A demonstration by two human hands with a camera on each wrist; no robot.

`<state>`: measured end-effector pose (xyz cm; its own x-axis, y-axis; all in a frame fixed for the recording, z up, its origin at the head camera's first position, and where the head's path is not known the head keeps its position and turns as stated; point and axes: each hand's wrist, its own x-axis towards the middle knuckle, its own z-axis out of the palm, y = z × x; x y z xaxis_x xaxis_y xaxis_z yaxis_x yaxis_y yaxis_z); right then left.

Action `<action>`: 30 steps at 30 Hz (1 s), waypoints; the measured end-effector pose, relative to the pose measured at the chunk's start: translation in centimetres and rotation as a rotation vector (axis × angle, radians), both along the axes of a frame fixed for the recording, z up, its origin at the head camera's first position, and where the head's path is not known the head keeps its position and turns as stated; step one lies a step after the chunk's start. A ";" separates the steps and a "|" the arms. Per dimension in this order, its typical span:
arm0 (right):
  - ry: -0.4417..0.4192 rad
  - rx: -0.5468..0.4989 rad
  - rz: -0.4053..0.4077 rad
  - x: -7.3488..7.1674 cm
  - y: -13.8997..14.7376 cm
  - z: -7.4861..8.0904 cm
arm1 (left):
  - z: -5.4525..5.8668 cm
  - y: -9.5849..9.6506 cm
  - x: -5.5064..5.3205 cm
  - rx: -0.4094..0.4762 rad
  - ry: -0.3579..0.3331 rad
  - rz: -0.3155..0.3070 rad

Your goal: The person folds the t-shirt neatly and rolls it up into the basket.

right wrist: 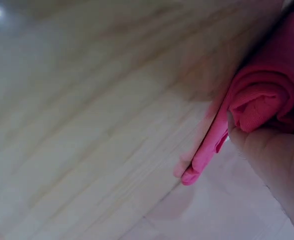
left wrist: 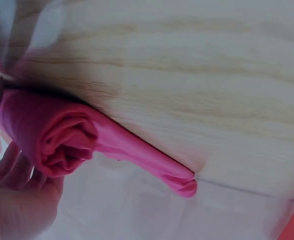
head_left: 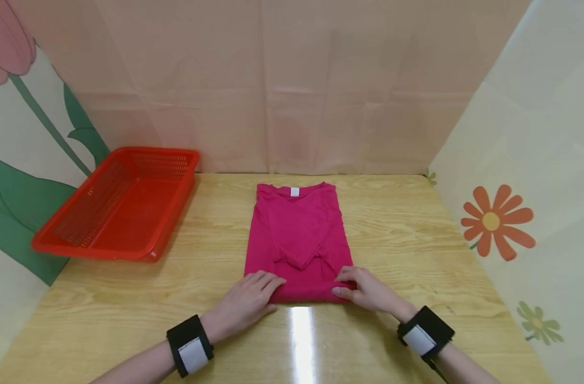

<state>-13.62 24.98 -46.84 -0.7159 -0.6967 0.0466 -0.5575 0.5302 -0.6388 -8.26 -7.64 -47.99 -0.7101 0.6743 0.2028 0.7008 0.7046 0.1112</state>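
A bright pink shirt (head_left: 296, 229) lies folded into a narrow rectangle on the table, its collar with a white label at the far end. The near edge is rolled into a thick roll, whose spiralled end shows in the left wrist view (left wrist: 69, 140) and in the right wrist view (right wrist: 261, 107). My left hand (head_left: 248, 298) grips the left end of the roll, fingers over the top and thumb at the near side. My right hand (head_left: 366, 290) holds the right end, the roll between thumb and fingers. Both wrists wear black straps.
A red plastic basket (head_left: 150, 234) with perforated sides stands at the left on the wooden table (head_left: 392, 224). A pinkish cloth backdrop (head_left: 292, 96) rises behind the table's far edge. Flower-patterned panels flank both sides, one with an orange flower (head_left: 505, 221).
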 end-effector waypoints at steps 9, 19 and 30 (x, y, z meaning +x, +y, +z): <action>-0.129 0.022 0.004 -0.9 0.0 0.2 | -0.1 -0.1 -0.4 0.015 0.018 0.041; -0.122 0.075 -0.122 -1.2 -0.3 0.4 | -0.8 -0.1 -1.3 0.216 -0.156 0.128; 0.142 0.149 -0.230 -0.6 -1.2 -0.3 | -0.7 0.1 -2.0 0.193 -0.169 0.188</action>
